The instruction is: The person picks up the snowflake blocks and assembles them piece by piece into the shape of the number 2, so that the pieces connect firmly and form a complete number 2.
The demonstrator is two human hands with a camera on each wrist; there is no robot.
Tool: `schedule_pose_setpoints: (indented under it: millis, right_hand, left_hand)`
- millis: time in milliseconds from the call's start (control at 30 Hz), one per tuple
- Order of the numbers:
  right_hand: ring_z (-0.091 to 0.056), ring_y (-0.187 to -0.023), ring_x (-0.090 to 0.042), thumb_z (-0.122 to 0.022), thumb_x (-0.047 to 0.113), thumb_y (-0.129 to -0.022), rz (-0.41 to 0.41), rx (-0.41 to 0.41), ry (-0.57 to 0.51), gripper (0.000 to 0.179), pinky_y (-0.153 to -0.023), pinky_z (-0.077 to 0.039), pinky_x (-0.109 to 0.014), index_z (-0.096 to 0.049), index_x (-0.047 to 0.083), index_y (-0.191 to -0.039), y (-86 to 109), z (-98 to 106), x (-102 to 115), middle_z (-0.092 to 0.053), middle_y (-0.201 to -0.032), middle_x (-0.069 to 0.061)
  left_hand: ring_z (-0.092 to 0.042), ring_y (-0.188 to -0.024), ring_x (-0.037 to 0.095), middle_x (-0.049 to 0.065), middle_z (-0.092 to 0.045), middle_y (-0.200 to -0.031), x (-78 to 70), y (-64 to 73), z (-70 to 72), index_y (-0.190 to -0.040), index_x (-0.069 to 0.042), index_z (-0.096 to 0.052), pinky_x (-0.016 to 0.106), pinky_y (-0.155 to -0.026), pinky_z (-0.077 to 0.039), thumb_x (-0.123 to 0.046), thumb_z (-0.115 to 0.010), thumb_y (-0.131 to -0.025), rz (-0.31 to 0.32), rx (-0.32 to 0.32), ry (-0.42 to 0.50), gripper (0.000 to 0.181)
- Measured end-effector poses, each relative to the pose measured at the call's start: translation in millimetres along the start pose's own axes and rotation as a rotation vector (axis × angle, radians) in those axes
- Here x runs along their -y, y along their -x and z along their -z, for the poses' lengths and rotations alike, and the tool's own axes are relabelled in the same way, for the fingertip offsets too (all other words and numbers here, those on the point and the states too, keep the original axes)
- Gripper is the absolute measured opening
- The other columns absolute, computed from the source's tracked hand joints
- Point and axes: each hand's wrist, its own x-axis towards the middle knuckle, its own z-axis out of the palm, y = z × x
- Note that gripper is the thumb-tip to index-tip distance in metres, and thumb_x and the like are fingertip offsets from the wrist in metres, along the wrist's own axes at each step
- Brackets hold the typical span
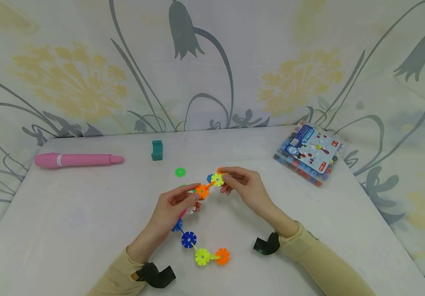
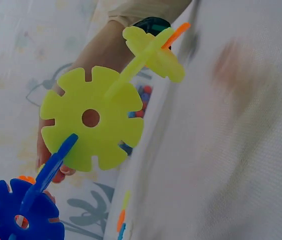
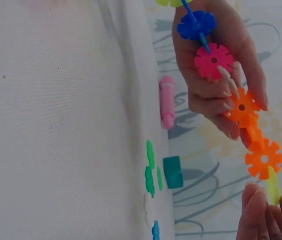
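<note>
A chain of notched flower-shaped plastic discs runs between both hands. In the head view my left hand (image 1: 169,207) pinches an orange disc (image 1: 202,191) of it. My right hand (image 1: 251,191) holds the far end, thumb and fingers at a yellow disc (image 1: 217,179). Below the left hand hang a dark blue disc (image 1: 189,239), a yellow-green disc (image 1: 202,257) and an orange end disc (image 1: 222,256). The right wrist view shows a pink disc (image 3: 213,61) in front of the left palm, and the yellow disc's edge (image 3: 273,186) between the right fingertips.
Loose discs, one a green disc (image 1: 180,172), lie beyond the hands. Behind them stands a teal block (image 1: 157,150). A pink microphone-shaped thing (image 1: 82,160) lies at the back left. At the back right is a clear case (image 1: 308,152) of small coloured parts, before a floral cloth (image 1: 219,82).
</note>
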Motion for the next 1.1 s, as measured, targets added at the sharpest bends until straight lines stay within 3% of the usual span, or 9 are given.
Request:
schedule_pose_setpoints:
  millis: [133,300,467,667,800,933,1100]
  right_hand:
    - [-0.071,-0.075,-0.026,-0.059,0.014,-0.101,-0.002,-0.005,-0.006,0.031,-0.071,-0.06,-0.039,-0.065,-0.005,-0.125,-0.7,0,0,-0.071,-0.095,-0.019]
    - [-0.071,-0.078,-0.022,-0.058,0.014,-0.102,-0.023,-0.002,0.022,0.029,-0.073,-0.06,-0.038,-0.065,-0.006,-0.122,-2.4,2,-2,-0.07,-0.096,-0.021]
    - [-0.072,-0.088,-0.02,-0.067,0.014,-0.096,-0.088,0.029,0.232,0.024,-0.079,-0.059,-0.029,-0.07,0.0,-0.115,-8.1,0,-10,-0.073,-0.105,-0.014]
    - [-0.064,-0.083,-0.018,-0.077,0.016,-0.087,-0.045,0.114,0.522,0.017,-0.077,-0.055,-0.03,-0.071,0.003,-0.098,-19.2,-14,-20,-0.068,-0.091,-0.005]
    - [-0.059,-0.082,-0.015,-0.08,0.019,-0.084,-0.053,0.166,0.664,0.025,-0.076,-0.051,-0.029,-0.074,0.003,-0.103,-24.6,-23,-24,-0.063,-0.088,-0.002]
    - [-0.057,-0.082,-0.015,-0.08,0.017,-0.085,-0.069,0.172,0.714,0.029,-0.075,-0.05,-0.029,-0.075,0.003,-0.109,-27.2,-27,-25,-0.061,-0.088,-0.002]
    - [-0.054,-0.081,-0.015,-0.08,0.014,-0.084,-0.07,0.162,0.707,0.022,-0.074,-0.048,-0.028,-0.074,0.004,-0.103,-28.9,-27,-25,-0.06,-0.088,-0.002]
  left_hand:
    - [-0.072,-0.085,0.02,0.014,-0.073,-0.097,0.4,-0.5,0.5,-0.135,-0.008,-0.062,0.025,-0.087,-0.056,-0.019,-0.064,-0.098,0.001,0.008,0.002,0.038]
    - [-0.072,-0.088,0.017,0.02,-0.072,-0.105,-0.4,-2.2,5.3,-0.136,-0.011,-0.062,0.025,-0.089,-0.056,-0.019,-0.064,-0.099,0.013,-0.003,-0.036,0.038]
    - [-0.072,-0.09,0.017,0.021,-0.071,-0.111,-3.2,-3.3,11.9,-0.136,-0.014,-0.062,0.027,-0.092,-0.055,-0.022,-0.063,-0.099,0.019,-0.008,-0.065,0.038]
    - [-0.073,-0.089,0.02,0.023,-0.07,-0.114,-4.7,-3.3,14.5,-0.137,-0.013,-0.061,0.027,-0.092,-0.055,-0.022,-0.063,-0.1,0.014,0.003,-0.054,0.038]
    - [-0.073,-0.089,0.021,0.024,-0.07,-0.112,-4.2,-3.3,15.1,-0.136,-0.013,-0.061,0.026,-0.091,-0.054,-0.021,-0.063,-0.1,0.013,-0.008,-0.048,0.038]
    - [-0.072,-0.09,0.021,0.022,-0.07,-0.11,-5.5,-2.7,16.2,-0.137,-0.012,-0.061,0.025,-0.091,-0.054,-0.021,-0.062,-0.1,0.001,-0.013,-0.057,0.038]
    - [-0.071,-0.091,0.019,0.018,-0.071,-0.108,-9.3,-2.6,21.0,-0.137,-0.013,-0.06,0.024,-0.09,-0.053,-0.021,-0.061,-0.101,0.004,-0.043,-0.082,0.037]
